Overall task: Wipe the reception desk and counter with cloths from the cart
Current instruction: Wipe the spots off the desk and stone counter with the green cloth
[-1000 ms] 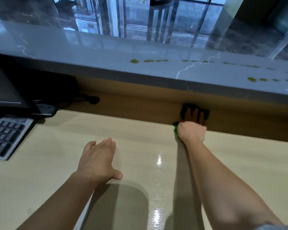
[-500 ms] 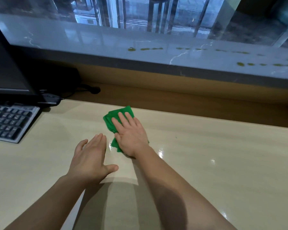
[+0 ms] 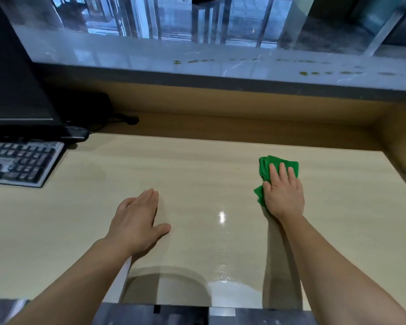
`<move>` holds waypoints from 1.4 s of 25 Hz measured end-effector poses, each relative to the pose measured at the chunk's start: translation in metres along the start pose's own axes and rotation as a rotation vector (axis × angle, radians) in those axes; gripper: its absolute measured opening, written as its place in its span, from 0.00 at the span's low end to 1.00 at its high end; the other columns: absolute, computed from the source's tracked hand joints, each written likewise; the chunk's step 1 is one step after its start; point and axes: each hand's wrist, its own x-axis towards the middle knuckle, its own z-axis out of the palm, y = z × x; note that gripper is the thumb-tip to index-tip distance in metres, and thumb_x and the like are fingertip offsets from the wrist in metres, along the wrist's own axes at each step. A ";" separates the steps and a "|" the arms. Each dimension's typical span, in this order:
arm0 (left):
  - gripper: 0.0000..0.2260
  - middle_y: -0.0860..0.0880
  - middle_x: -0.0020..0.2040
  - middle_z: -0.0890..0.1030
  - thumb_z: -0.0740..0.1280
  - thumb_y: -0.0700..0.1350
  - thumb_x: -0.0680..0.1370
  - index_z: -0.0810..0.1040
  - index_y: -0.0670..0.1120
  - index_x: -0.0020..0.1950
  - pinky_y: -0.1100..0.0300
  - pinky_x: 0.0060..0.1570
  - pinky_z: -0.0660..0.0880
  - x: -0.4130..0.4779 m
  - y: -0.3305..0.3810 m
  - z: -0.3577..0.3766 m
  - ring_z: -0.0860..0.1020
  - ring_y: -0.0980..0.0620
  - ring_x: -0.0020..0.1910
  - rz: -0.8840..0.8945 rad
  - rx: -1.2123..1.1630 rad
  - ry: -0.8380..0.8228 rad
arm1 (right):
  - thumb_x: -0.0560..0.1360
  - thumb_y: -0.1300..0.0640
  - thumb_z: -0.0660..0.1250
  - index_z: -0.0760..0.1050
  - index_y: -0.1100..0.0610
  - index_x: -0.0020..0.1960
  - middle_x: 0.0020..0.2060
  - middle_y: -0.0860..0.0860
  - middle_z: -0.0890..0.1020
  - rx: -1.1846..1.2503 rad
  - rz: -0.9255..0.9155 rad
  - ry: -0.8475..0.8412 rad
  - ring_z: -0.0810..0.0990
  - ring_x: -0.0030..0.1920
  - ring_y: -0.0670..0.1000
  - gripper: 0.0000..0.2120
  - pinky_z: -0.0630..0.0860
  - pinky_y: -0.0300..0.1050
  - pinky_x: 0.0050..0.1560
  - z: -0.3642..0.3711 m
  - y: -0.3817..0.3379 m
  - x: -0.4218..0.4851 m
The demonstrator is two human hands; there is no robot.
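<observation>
The green cloth (image 3: pixel 278 163) lies bunched on the right part of the pale tabletop (image 3: pixel 197 174), toward its far edge. It sits under the right hand (image 3: pixel 284 195), whose fingers (image 3: pixel 282 171) are straight and close together, pressing it flat rather than pinching it. The left hand (image 3: pixel 136 221) rests palm-down nearer the middle, fingers (image 3: pixel 149 199) together and thumb out, seemingly as a brace.

The step in hand looks like wiping the tabletop. The cloth is crumpled, so only a small patch of it meets the wood. Spreading it wider under the palm would cover more with each pass. Even downward pressure and overlapping strokes would suit, carried into the right corner and along the far edge below the raised counter (image 3: pixel 197 55).

A glossy streak runs toward the near edge; it may be moisture or only glare.

On the left, the keyboard (image 3: pixel 21 163) and the cables beside it call for care, so the cloth should skirt them rather than drag across. The yellow-green spots (image 3: pixel 176 62) on the counter look like work to come.
</observation>
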 end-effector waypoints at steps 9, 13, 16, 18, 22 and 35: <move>0.25 0.50 0.78 0.59 0.57 0.48 0.81 0.55 0.47 0.77 0.57 0.71 0.54 -0.067 -0.047 0.013 0.56 0.54 0.77 -0.046 0.002 -0.008 | 0.82 0.47 0.44 0.38 0.52 0.79 0.78 0.55 0.39 -0.007 -0.266 -0.052 0.37 0.77 0.59 0.29 0.39 0.58 0.76 0.037 -0.194 -0.110; 0.11 0.48 0.58 0.73 0.60 0.42 0.76 0.65 0.48 0.58 0.56 0.55 0.65 -0.084 -0.057 0.015 0.72 0.47 0.63 -0.045 -0.013 0.043 | 0.83 0.48 0.44 0.39 0.51 0.79 0.78 0.53 0.39 -0.018 -0.594 -0.138 0.35 0.77 0.57 0.28 0.35 0.57 0.75 0.052 -0.234 -0.167; 0.11 0.49 0.55 0.72 0.60 0.41 0.75 0.65 0.48 0.57 0.56 0.54 0.64 -0.090 -0.049 0.019 0.72 0.46 0.62 -0.024 -0.011 0.025 | 0.83 0.47 0.46 0.41 0.49 0.79 0.79 0.52 0.41 -0.021 -0.663 -0.120 0.37 0.78 0.54 0.28 0.36 0.54 0.76 0.050 -0.209 -0.171; 0.08 0.49 0.55 0.73 0.60 0.41 0.76 0.64 0.48 0.54 0.57 0.51 0.62 -0.089 -0.038 0.021 0.71 0.46 0.62 0.014 0.001 0.024 | 0.82 0.47 0.46 0.42 0.48 0.79 0.79 0.51 0.42 -0.008 -0.623 -0.098 0.38 0.78 0.53 0.28 0.37 0.53 0.77 0.048 -0.175 -0.168; 0.08 0.54 0.43 0.68 0.59 0.37 0.74 0.61 0.48 0.45 0.59 0.46 0.59 -0.082 -0.001 0.021 0.69 0.50 0.45 0.099 -0.016 0.025 | 0.80 0.44 0.40 0.44 0.48 0.79 0.79 0.50 0.46 -0.021 -0.427 -0.030 0.42 0.79 0.52 0.29 0.42 0.51 0.77 0.036 -0.080 -0.166; 0.07 0.53 0.43 0.68 0.58 0.37 0.75 0.62 0.48 0.47 0.59 0.45 0.60 -0.077 0.045 0.024 0.65 0.52 0.39 0.181 -0.051 0.007 | 0.82 0.46 0.42 0.37 0.54 0.79 0.78 0.56 0.41 -0.019 0.121 0.009 0.40 0.78 0.59 0.29 0.44 0.56 0.77 0.025 -0.017 -0.156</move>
